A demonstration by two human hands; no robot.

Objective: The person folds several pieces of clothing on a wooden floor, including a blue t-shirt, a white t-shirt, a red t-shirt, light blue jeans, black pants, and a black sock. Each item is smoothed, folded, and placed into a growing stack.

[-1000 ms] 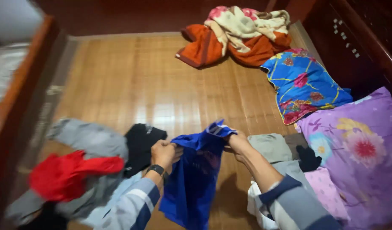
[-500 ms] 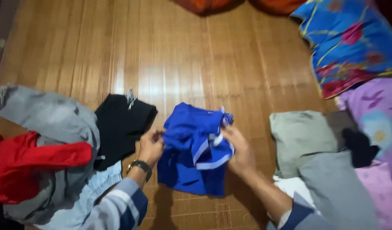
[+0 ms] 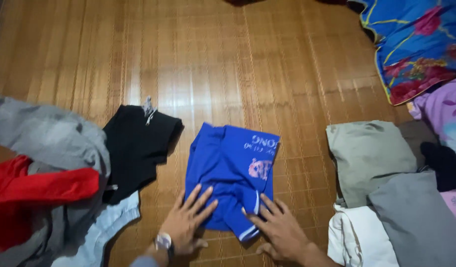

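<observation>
A blue garment (image 3: pixel 231 168), folded into a rough rectangle, lies flat on the woven bamboo mat (image 3: pixel 213 64), near the lower middle of the view. Its upper right corner bears pale printed lettering above a small pink-and-white emblem, and a white stripe edges the lower hem. The left hand (image 3: pixel 191 220) lies open, fingers spread, pressing the garment's lower left part; the right hand (image 3: pixel 277 227) is likewise open and flat, fingertips on the lower right hem. Just left of the blue piece lies a black garment (image 3: pixel 139 148) with a small white tag at its top edge, then a grey garment (image 3: pixel 49 138) with a red garment (image 3: pixel 35 190) over it and a pale blue cloth (image 3: pixel 106 230) beneath. To the right sit 2 folded grey pieces (image 3: pixel 371 155), a white piece (image 3: pixel 359 242) and flowered bedding (image 3: pixel 421 44). Half a second earlier both hands held the blue garment bunched and lifted off the mat; now it is spread down and smoothed.
</observation>
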